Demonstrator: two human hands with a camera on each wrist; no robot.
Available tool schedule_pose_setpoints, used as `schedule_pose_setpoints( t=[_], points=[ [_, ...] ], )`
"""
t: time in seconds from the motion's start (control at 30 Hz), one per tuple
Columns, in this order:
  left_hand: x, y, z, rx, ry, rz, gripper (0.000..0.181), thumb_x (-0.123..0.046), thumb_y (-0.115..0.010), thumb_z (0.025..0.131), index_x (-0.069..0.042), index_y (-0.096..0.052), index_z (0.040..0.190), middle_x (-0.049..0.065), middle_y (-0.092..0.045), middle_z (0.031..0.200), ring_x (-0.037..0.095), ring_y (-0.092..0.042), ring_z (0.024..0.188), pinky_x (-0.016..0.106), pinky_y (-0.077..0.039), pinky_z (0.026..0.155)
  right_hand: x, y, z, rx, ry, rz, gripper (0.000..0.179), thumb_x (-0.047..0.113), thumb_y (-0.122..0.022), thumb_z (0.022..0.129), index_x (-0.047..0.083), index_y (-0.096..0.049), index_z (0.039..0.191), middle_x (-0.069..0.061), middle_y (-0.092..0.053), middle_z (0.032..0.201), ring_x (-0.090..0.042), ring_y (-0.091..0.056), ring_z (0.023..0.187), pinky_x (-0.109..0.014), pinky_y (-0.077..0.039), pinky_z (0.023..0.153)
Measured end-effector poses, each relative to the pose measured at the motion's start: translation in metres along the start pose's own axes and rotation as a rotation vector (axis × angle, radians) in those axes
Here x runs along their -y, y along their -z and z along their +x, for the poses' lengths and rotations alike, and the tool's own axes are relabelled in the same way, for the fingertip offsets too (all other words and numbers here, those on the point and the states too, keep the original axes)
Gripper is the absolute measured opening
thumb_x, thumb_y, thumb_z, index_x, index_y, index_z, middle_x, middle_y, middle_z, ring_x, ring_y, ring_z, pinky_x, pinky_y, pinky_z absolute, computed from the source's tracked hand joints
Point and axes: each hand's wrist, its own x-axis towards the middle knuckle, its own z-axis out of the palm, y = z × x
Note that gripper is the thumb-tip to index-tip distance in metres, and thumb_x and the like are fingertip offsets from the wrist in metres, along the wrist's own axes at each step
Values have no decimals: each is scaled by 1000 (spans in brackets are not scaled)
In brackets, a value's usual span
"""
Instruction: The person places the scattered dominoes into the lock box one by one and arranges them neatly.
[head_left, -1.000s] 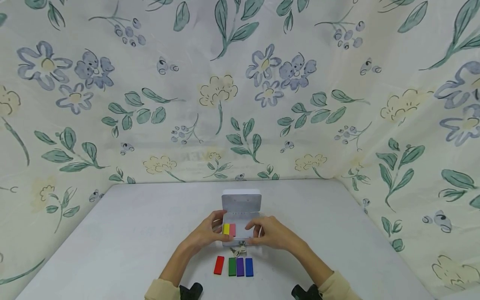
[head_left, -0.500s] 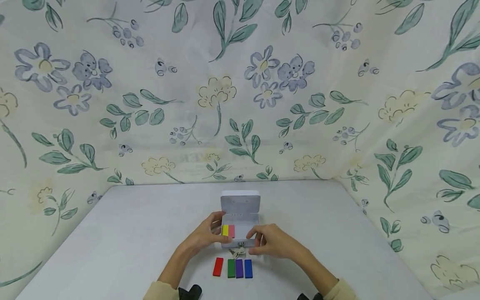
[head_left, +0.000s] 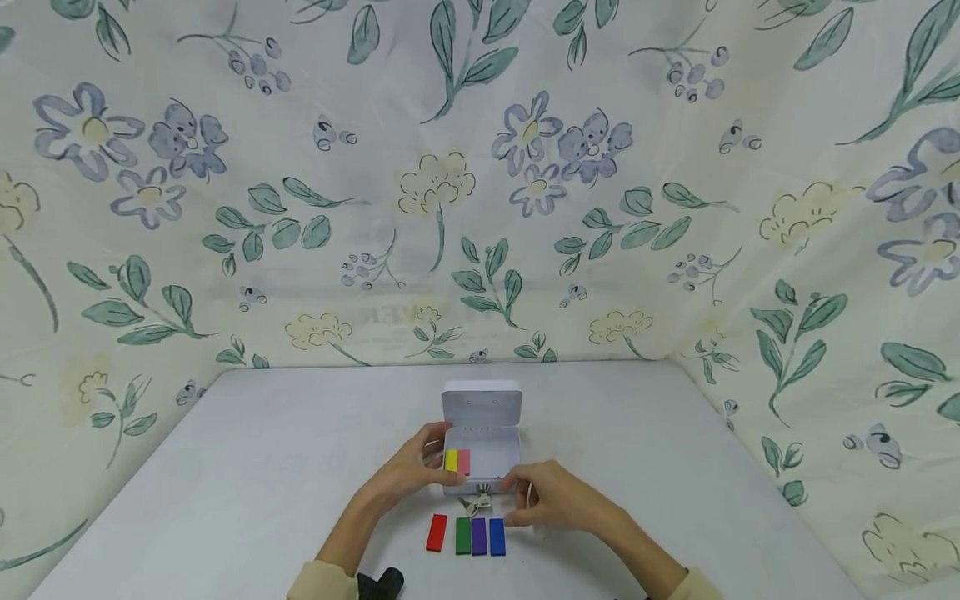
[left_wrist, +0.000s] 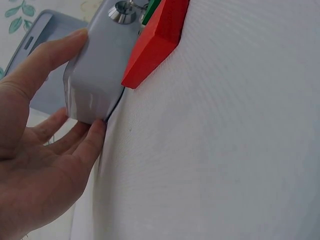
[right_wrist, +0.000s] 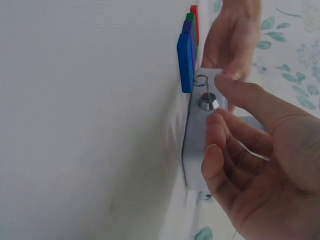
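A small grey metal cash box (head_left: 504,485) stands on the table with its lid (head_left: 482,408) raised. Inside, at the left, a yellow block (head_left: 451,461) and a pink block (head_left: 463,462) lie side by side. My left hand (head_left: 411,461) grips the box's left end, thumb on the front rim and fingers round the side. Loosely curled, my right hand (head_left: 558,500) hovers by the front right corner with nothing in it, its thumb close to a blue block (head_left: 497,537). To that block's left lie purple (head_left: 479,537), green (head_left: 463,537) and red (head_left: 437,533) blocks.
Keys (head_left: 480,502) hang from the lock (right_wrist: 208,102) on the box front, between the box and the row of blocks. White table surface (head_left: 315,417) surrounds everything. A flower-patterned cloth (head_left: 480,208) rises behind the table's back edge.
My right hand has moved from over the box's inside back toward me and slightly right, down beside the blue block. My left hand keeps its grip; the box and blocks stay put.
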Motion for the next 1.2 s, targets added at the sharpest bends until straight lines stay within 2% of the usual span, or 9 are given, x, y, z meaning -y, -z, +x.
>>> schedule_pose_setpoints(
  t=[0.23, 0.4, 0.67, 1.2],
  points=[
    [1, 0, 0, 2, -1, 12, 97, -26, -87, 70, -16, -33, 149, 15, -31, 159, 43, -32, 145, 56, -35, 115, 0, -6, -2, 50, -56, 54, 34, 24, -81, 81, 9, -69, 109, 7, -59, 70, -3, -51, 58, -13, -44, 53],
    [1, 1, 0, 3, -8, 1, 97, -24, -87, 70, -15, -33, 150, 16, -31, 159, 43, -32, 145, 56, -36, 115, 1, -9, -4, 82, -63, 73, 36, 23, -82, 79, 10, -68, 110, 8, -60, 70, -2, -51, 60, -13, -43, 54],
    [0, 1, 0, 19, -18, -29, 97, -18, -87, 70, -13, -32, 150, 19, -30, 159, 44, -29, 146, 55, -33, 117, 1, -13, -4, 104, -47, 66, 38, 23, -84, 76, 11, -68, 109, 9, -60, 69, 0, -51, 61, -13, -46, 57],
    [0, 1, 1, 8, -7, -24, 98, -21, -88, 70, -14, -33, 150, 17, -31, 159, 44, -31, 145, 56, -35, 115, 3, -17, -2, 128, -66, 31, 39, 20, -85, 75, 13, -68, 109, 6, -59, 71, 0, -50, 63, -12, -47, 59]
  ],
)
